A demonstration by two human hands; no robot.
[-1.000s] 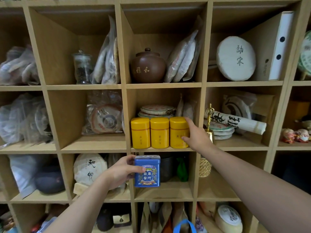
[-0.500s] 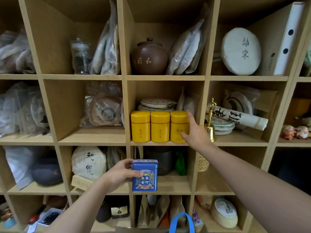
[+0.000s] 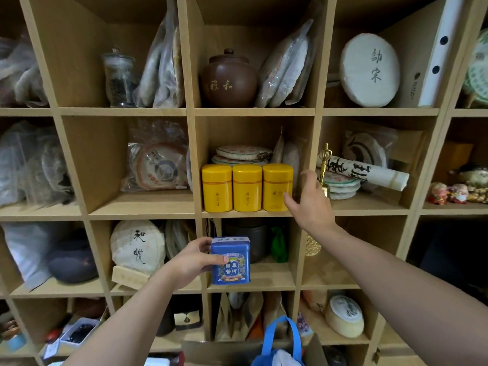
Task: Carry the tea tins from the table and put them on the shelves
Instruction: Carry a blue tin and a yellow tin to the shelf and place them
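Note:
Three yellow tea tins stand in a row at the front of the middle shelf compartment: left tin (image 3: 216,188), middle tin (image 3: 247,188), right tin (image 3: 277,187). My right hand (image 3: 309,204) hovers just right of the right tin, fingers spread and holding nothing; a fingertip is near the tin's lower corner. My left hand (image 3: 194,262) grips a blue square tea tin (image 3: 230,261) from its left side, upright, in front of the compartment below.
The wooden shelf unit (image 3: 253,111) is packed: a brown clay jar (image 3: 229,80), wrapped tea cakes (image 3: 369,70), a glass jar (image 3: 120,76), a paper scroll (image 3: 369,173) and a brass ornament (image 3: 325,167). A blue bag handle (image 3: 281,339) rises below.
My right hand has let go of the right yellow tin and pulled back slightly to the right. The blue tin in my left hand has stayed low.

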